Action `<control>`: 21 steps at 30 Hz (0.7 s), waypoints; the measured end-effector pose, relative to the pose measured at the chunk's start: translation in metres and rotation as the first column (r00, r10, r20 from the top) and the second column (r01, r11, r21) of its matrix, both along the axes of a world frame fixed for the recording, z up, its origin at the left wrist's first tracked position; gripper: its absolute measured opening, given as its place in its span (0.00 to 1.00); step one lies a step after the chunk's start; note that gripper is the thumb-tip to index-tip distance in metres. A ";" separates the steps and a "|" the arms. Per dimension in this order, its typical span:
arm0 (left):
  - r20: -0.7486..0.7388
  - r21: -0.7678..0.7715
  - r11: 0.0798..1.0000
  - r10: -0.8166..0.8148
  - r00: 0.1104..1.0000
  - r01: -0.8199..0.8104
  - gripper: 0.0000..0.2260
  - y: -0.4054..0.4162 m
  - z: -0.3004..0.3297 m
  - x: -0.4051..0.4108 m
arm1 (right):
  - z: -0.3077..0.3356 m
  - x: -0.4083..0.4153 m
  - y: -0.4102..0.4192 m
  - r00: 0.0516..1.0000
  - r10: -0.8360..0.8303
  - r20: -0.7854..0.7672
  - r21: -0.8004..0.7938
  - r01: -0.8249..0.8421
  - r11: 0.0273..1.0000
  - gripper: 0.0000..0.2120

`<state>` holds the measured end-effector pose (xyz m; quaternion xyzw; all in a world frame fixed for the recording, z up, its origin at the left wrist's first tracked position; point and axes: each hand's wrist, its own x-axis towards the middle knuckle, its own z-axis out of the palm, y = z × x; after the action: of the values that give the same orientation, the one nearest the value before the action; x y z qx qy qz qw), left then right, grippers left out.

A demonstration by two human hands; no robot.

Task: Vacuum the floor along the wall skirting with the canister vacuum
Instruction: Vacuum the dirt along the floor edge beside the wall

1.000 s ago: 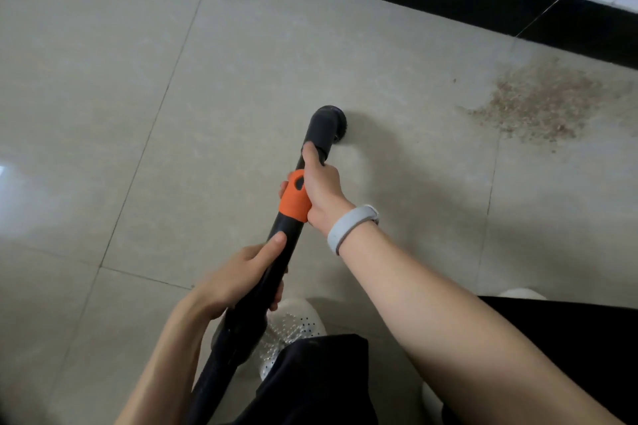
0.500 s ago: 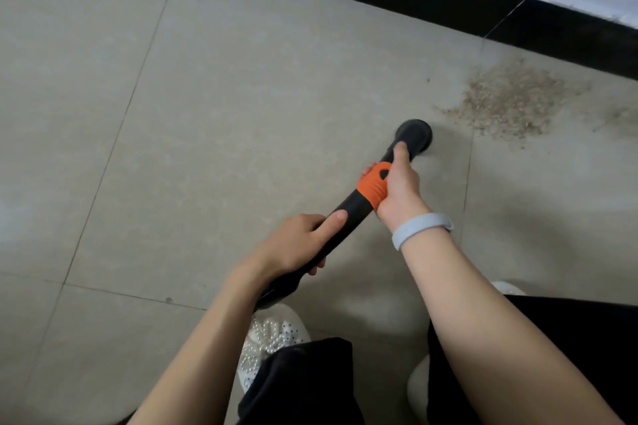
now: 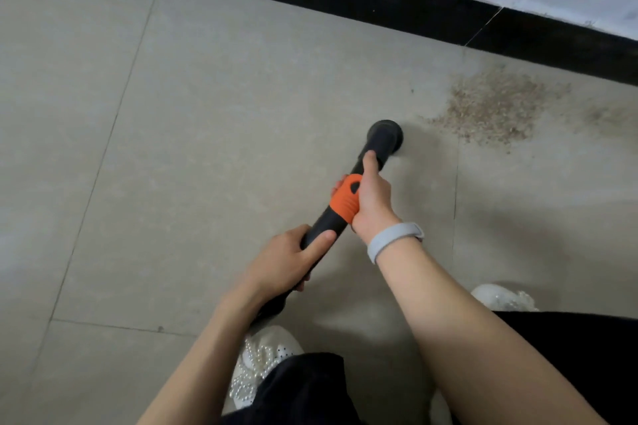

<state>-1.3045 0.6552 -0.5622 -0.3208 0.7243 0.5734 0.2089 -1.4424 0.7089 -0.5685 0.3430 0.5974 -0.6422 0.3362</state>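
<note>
- Now the vacuum nozzle [image 3: 385,137] has swung from frame centre toward the debris patch [image 3: 492,110] by the skirting [image 3: 379,7], upper right.
- Both hands clasp the wand [image 3: 324,222]: right hand [image 3: 371,198] at the orange collar, left hand [image 3: 286,260] lower.
- Likely suction reaches debris next.

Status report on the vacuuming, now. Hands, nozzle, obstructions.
Both hands on the wand: right hand grips the orange collar, left hand lower down. Nozzle on the tile, just short of the debris patch by the skirting. Nothing blocking.

Bare forearms. Grey wristband [image 3: 394,241] on right wrist. Black trousers [image 3: 566,366]. White perforated shoes [image 3: 255,360], bead-trimmed.
</note>
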 end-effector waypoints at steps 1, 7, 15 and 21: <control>0.004 -0.003 0.998 -0.067 0.998 0.067 0.16 0.005 0.000 -0.010 | 0.002 -0.006 0.014 0.998 -0.065 0.007 0.010 0.065 0.998 0.19; 0.010 -0.049 0.963 -0.266 0.964 0.266 0.17 0.033 0.008 -0.053 | 0.008 -0.032 0.066 0.979 -0.205 0.008 0.070 0.204 0.976 0.21; 0.048 -0.171 0.934 -0.309 0.950 0.313 0.18 0.040 0.006 -0.091 | 0.002 -0.069 0.080 0.983 -0.184 0.003 0.011 0.184 0.983 0.21; 0.065 -0.268 0.927 -0.255 0.965 0.263 0.18 0.035 0.011 -0.132 | -0.003 -0.114 0.068 0.984 -0.176 0.020 -0.067 0.177 0.982 0.21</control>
<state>-1.4370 0.6904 -0.5508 -0.2566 0.8295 0.4303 0.2470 -1.5561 0.7770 -0.5715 0.3875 0.5400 -0.6871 0.2935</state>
